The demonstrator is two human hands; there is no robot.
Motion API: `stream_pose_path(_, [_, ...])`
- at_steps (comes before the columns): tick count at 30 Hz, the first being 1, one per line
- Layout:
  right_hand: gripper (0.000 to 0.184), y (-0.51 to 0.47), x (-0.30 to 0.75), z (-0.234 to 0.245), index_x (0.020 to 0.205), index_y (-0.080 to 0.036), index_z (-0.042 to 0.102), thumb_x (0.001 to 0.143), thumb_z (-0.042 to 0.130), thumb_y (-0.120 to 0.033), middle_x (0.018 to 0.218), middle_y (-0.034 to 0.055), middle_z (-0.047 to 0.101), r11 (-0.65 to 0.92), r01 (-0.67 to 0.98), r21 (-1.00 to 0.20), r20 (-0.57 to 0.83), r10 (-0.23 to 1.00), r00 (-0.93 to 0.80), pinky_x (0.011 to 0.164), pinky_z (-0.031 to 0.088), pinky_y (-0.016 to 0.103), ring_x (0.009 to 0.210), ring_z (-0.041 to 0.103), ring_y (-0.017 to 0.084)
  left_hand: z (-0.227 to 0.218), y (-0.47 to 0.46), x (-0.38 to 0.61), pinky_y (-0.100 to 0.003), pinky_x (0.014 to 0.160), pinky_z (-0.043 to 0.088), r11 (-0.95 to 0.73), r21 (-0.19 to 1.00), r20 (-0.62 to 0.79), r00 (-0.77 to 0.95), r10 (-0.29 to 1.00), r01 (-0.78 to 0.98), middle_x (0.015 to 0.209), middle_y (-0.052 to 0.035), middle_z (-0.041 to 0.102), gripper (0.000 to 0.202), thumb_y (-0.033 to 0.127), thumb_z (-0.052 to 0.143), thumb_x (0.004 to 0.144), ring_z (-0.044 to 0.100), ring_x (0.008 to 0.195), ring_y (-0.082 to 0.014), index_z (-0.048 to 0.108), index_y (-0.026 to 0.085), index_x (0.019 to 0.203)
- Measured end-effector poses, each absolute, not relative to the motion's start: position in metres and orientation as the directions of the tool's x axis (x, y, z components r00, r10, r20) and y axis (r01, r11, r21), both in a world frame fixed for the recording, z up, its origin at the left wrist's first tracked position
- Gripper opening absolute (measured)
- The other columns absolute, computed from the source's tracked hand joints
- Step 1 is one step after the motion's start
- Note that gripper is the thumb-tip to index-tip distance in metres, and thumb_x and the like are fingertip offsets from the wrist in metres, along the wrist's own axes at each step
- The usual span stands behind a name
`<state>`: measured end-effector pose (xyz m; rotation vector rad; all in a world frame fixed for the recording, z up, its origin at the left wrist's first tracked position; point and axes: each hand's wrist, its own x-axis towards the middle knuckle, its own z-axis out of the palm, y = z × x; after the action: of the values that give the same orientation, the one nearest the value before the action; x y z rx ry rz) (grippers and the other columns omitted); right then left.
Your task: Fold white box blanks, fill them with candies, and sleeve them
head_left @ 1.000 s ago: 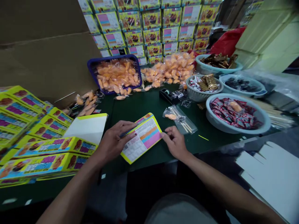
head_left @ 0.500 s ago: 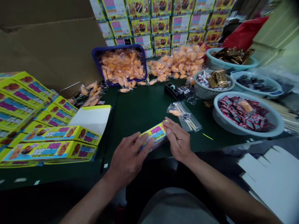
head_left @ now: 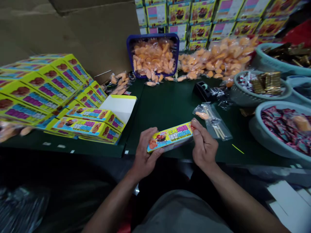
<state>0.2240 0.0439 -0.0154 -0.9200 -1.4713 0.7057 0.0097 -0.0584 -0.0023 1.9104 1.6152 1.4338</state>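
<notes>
A long, narrow candy box [head_left: 171, 136], printed yellow, blue and pink, is held between both hands over the table's front edge. My left hand [head_left: 146, 152] closes around its left end, thumb below and fingers behind. Around the right end, my right hand [head_left: 204, 142] grips with the thumb on the near side. The box's printed face is turned up toward me, and its right end sits a little higher in view. Just beyond my right hand lie a small clear bag of sticks [head_left: 217, 124] and a wrapped orange piece [head_left: 202, 115].
Stacked yellow boxes [head_left: 51, 84] and an open display carton [head_left: 121, 106] stand on the left. Behind are a blue basket [head_left: 129, 55] of wrapped orange pieces, a loose pile [head_left: 218, 61] and a black tape dispenser [head_left: 202, 91]. Bowls of packets, one with red sachets [head_left: 284, 129], line the right.
The view has swung left. My left hand has shifted from lying over the box to gripping its left end, uncovering the printed face. My right hand keeps hold of the right end.
</notes>
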Motion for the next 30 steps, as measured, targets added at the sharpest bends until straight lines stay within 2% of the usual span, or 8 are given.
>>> stream_pose_path(3, [0.035, 0.041, 0.222, -0.018, 0.137, -0.026, 0.074, 0.108, 0.056, -0.03, 0.144, 0.0074, 0.071, 0.508, 0.149, -0.848, 0.518, 0.854, 0.041, 0.121, 0.053, 0.054, 0.136, 0.068, 0.028, -0.01, -0.057, 0.013, -0.055, 0.121, 0.044, -0.41, 0.697, 0.568, -0.104, 0.817, 0.588, 0.15, -0.0137, 0.055, 0.058, 0.03, 0.067, 0.101, 0.05, 0.144, -0.0292, 0.047, 0.026, 0.155])
stream_pose_path(7, [0.037, 0.043, 0.227, -0.023, 0.141, -0.026, 0.072, 0.108, 0.056, -0.029, 0.144, 0.0077, 0.071, 0.551, 0.197, -0.811, 0.56, 0.828, -0.011, 0.121, 0.054, 0.053, 0.135, 0.068, 0.028, -0.011, -0.059, 0.009, -0.055, 0.119, 0.046, -0.409, 0.695, 0.549, -0.069, 0.833, 0.591, 0.148, -0.015, 0.053, 0.059, 0.03, 0.065, 0.103, 0.049, 0.143, -0.0288, 0.044, 0.026, 0.158])
stream_pose_path(11, [0.04, 0.049, 0.237, -0.023, 0.145, -0.026, 0.069, 0.107, 0.057, -0.028, 0.144, 0.0077, 0.071, 0.622, 0.267, -0.736, 0.623, 0.777, -0.091, 0.12, 0.054, 0.051, 0.135, 0.068, 0.027, -0.008, -0.06, 0.005, -0.05, 0.114, 0.052, -0.441, 0.701, 0.545, -0.022, 0.838, 0.561, 0.148, -0.0124, 0.05, 0.051, 0.027, 0.064, 0.104, 0.05, 0.141, -0.0268, 0.053, 0.033, 0.154])
stream_pose_path(15, [0.04, 0.05, 0.244, -0.024, 0.144, -0.025, 0.07, 0.106, 0.06, -0.03, 0.144, 0.0081, 0.071, 0.623, 0.257, -0.739, 0.606, 0.781, -0.152, 0.12, 0.054, 0.052, 0.134, 0.069, 0.027, -0.007, -0.06, 0.006, -0.049, 0.113, 0.054, -0.448, 0.706, 0.548, -0.023, 0.836, 0.548, 0.148, -0.01, 0.051, 0.049, 0.023, 0.063, 0.104, 0.049, 0.145, -0.0273, 0.059, 0.038, 0.151])
stream_pose_path(21, [0.044, 0.047, 0.25, -0.035, 0.146, -0.026, 0.068, 0.106, 0.06, -0.039, 0.145, 0.0104, 0.07, 0.583, 0.304, -0.754, 0.564, 0.811, -0.156, 0.12, 0.051, 0.057, 0.132, 0.069, 0.031, -0.005, -0.065, 0.006, -0.049, 0.113, 0.053, -0.405, 0.726, 0.492, -0.008, 0.871, 0.556, 0.143, -0.0137, 0.054, 0.049, 0.036, 0.064, 0.104, 0.054, 0.138, -0.0276, 0.057, 0.03, 0.152])
stream_pose_path(24, [0.054, 0.057, 0.259, -0.029, 0.151, -0.027, 0.063, 0.101, 0.066, -0.047, 0.152, 0.0112, 0.065, 0.555, 0.268, -0.788, 0.487, 0.827, -0.282, 0.123, 0.048, 0.061, 0.136, 0.066, 0.033, 0.003, -0.063, -0.001, -0.048, 0.113, 0.051, -0.381, 0.759, 0.453, -0.007, 0.892, 0.528, 0.137, -0.0136, 0.058, 0.05, 0.043, 0.066, 0.102, 0.057, 0.131, -0.028, 0.059, 0.026, 0.149])
stream_pose_path(26, [0.057, 0.064, 0.269, -0.013, 0.147, -0.028, 0.066, 0.095, 0.075, -0.05, 0.15, 0.0111, 0.066, 0.494, 0.242, -0.835, 0.374, 0.833, -0.409, 0.119, 0.052, 0.057, 0.134, 0.067, 0.032, 0.011, -0.06, -0.007, -0.044, 0.109, 0.053, -0.312, 0.838, 0.378, -0.064, 0.924, 0.447, 0.133, -0.0116, 0.061, 0.047, 0.048, 0.067, 0.1, 0.061, 0.125, -0.0277, 0.065, 0.025, 0.142])
stream_pose_path(30, [0.063, 0.074, 0.283, 0.023, 0.141, -0.027, 0.068, 0.085, 0.087, -0.049, 0.143, 0.0123, 0.069, 0.259, 0.158, -0.953, 0.119, 0.799, -0.59, 0.097, 0.066, 0.043, 0.124, 0.073, 0.029, 0.027, -0.039, -0.018, -0.03, 0.08, 0.056, -0.094, 0.977, 0.12, -0.13, 0.984, 0.189, 0.122, -0.0072, 0.069, 0.051, 0.055, 0.074, 0.094, 0.069, 0.101, -0.0223, 0.066, 0.023, 0.132])
